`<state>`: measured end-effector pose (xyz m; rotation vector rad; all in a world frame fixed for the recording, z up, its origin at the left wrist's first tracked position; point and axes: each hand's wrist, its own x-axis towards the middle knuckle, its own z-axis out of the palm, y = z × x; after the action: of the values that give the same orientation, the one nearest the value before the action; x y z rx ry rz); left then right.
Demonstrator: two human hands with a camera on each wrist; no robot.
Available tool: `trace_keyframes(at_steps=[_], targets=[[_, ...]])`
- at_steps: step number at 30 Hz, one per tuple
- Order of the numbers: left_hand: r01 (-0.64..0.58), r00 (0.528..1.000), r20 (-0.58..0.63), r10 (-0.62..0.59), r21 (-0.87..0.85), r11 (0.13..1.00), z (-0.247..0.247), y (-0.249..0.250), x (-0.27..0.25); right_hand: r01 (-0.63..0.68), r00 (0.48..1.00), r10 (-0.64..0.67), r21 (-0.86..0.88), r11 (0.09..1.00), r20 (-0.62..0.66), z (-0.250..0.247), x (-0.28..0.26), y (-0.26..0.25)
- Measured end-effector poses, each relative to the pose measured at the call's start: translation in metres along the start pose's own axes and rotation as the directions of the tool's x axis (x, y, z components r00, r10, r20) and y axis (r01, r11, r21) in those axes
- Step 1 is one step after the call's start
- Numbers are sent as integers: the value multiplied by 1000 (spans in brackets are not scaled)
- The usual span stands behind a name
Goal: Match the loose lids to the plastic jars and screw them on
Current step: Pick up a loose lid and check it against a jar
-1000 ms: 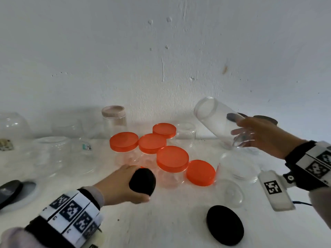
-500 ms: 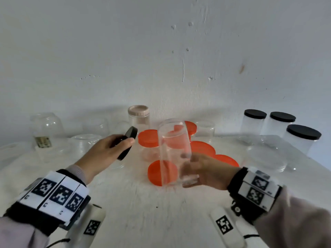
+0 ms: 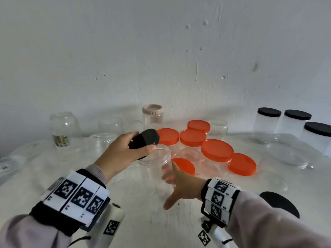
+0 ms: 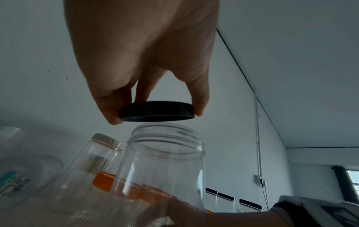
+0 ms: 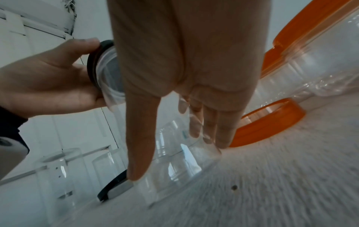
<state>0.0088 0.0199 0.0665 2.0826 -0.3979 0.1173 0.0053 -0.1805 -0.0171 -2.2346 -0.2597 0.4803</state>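
Head view: the left hand (image 3: 123,151) pinches a black lid (image 3: 145,138) by its rim, thumb and fingers clamped on it, and holds it tilted just above the mouth of a clear jar (image 3: 157,169). That jar stands upright on the table (image 3: 143,221), at the centre of the frame. The right hand (image 3: 180,183) wraps the jar's lower body from 4 o'clock, fingers and thumb curled round it to steady it.

Left wrist view confirms a gap between lid (image 4: 157,111) and jar mouth (image 4: 165,135); the threads are not yet engaged.

Step in hand, as judged: seating the lid. The next move calls for levelling the lid, lowering it squarely onto the neck, then turning it while the right hand resists. A tilted start risks cross-threading.

Orange-lidded jars (image 3: 216,151) cluster at 2 o'clock, black-lidded jars (image 3: 268,120) far right.
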Motion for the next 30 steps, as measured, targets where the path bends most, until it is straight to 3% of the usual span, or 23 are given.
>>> trace_keyframes(at_steps=[4, 8, 11, 20, 30], targets=[[-30, 996, 78, 29, 15, 999, 4, 3, -2, -9, 1000, 10, 51, 999, -15, -2, -3, 3], [-45, 988, 146, 38, 45, 998, 10, 2, 0, 90, 996, -86, 170, 981, -31, -6, -10, 1], [-52, 975, 219, 25, 120, 991, 14, 3, 2, 89, 996, -83, 179, 980, -39, -3, -14, 0], [-87, 969, 245, 28, 232, 969, 23, 8, -4, 55, 999, -54, 143, 988, -11, -3, -16, 1], [-61, 964, 263, 43, 61, 996, 27, -9, -10, 35, 999, -33, 84, 996, -21, -5, -22, -3]])
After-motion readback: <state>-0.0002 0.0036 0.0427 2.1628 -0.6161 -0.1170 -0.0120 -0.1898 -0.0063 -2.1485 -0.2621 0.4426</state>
